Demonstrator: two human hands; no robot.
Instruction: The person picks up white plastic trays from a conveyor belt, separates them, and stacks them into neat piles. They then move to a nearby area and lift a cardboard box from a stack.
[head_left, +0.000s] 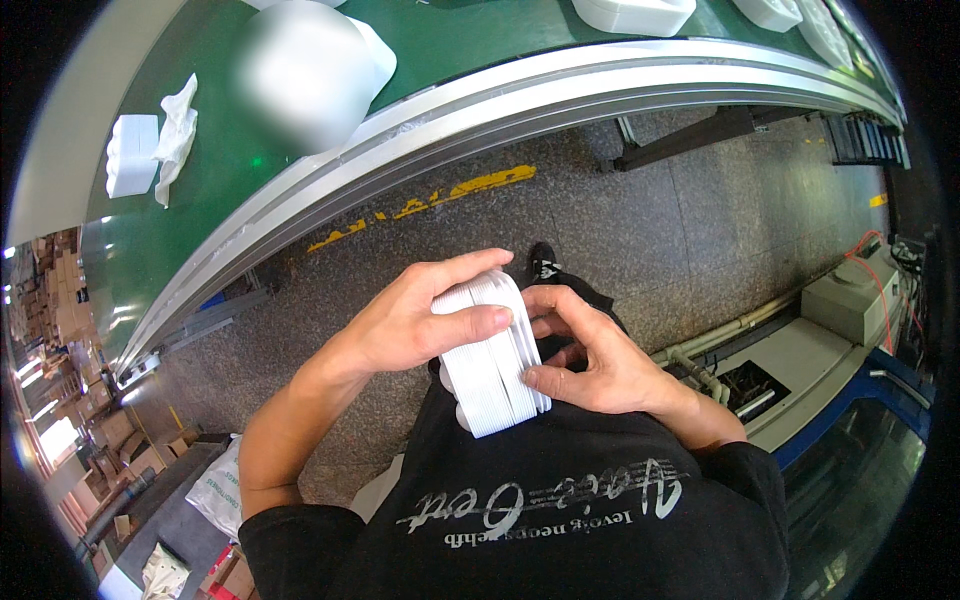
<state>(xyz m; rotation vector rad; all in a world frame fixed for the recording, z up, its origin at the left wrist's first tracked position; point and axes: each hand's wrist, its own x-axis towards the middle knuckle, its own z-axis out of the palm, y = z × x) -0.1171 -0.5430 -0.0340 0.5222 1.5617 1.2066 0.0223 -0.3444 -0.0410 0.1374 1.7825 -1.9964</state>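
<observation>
A stack of thin white ribbed plastic trays (491, 375), nested together, is held on edge in front of my black shirt. My left hand (420, 322) grips it from the left, with the thumb across the near face and the fingers over the top end. Rounded bulges show on the stack's lower left side. My right hand (592, 360) is at the right side, where the outermost layers stand slightly apart. Its thumb and index finger touch that edge, while the other fingers curl partly behind the stack.
A green-topped conveyor (225, 172) with a metal side rail (465, 124) curves ahead. On it stand a white tray stack (133, 155), a crumpled white sheet (177, 139) and more white pieces (637, 15); a blur hides part. To the right is a machine (795, 367) with pipes (697, 367). Cartons (225, 574) lie lower left.
</observation>
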